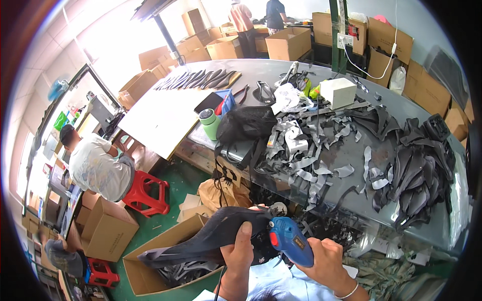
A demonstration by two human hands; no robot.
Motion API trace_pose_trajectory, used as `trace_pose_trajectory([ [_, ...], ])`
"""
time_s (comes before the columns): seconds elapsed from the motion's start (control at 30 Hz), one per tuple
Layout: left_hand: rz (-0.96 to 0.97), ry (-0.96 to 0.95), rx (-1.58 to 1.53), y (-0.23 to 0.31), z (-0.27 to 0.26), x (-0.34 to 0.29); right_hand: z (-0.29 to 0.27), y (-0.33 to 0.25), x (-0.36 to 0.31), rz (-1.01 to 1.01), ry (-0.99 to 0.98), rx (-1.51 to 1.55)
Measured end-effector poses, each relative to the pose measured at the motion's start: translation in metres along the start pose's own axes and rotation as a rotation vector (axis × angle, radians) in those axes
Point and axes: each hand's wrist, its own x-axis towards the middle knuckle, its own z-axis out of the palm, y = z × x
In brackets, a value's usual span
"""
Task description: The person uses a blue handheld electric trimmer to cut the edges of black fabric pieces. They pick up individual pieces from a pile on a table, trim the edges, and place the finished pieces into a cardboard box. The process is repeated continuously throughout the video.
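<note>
My left hand (pixel 238 253) grips a long black piece (pixel 203 233) shaped like a bicycle saddle, wide at one end and tapering to the lower left. In my right hand (pixel 327 263) is a blue hand-held power tool (pixel 291 241) with a red button. Its head is at the wide right end of the black piece; whether it touches cannot be made out. Below the piece stands an open cardboard box (pixel 143 273) with dark strips inside. Curled grey and black scraps (pixel 314 170) cover the near part of the table, and a pile of black pieces (pixel 419 170) lies at its right.
The grey table (pixel 346 185) also bears a black bag (pixel 246 123), a green flask (pixel 208 124), a white box (pixel 338 93) and a row of black pieces (pixel 198 79). A person sits left on a red stool (pixel 147 193). Cardboard boxes (pixel 288 43) and two people stand behind.
</note>
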Motion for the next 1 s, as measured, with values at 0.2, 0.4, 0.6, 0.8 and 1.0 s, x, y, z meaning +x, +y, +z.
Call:
trace_pose_trajectory([
  [0.2, 0.045, 0.005, -0.069, -0.002, -0.010, -0.001, 0.003, 0.000, -0.002, 0.047, -0.001, 0.059],
  [0.4, -0.034, 0.131, -0.065, 0.004, -0.012, -0.006, 0.005, -0.001, -0.002, 0.017, -0.003, 0.096],
  [0.6, -0.041, 0.083, -0.054, 0.002, -0.003, -0.004, 0.009, -0.005, 0.000, 0.030, 0.010, 0.143],
  [0.8, -0.120, 0.070, -0.020, 0.000, -0.010, -0.005, 0.006, -0.010, 0.002, 0.053, -0.001, 0.205],
  [1.0, -0.281, -0.097, 0.124, 0.016, -0.020, 0.006, 0.005, -0.002, -0.001, -0.005, 0.002, 0.089],
])
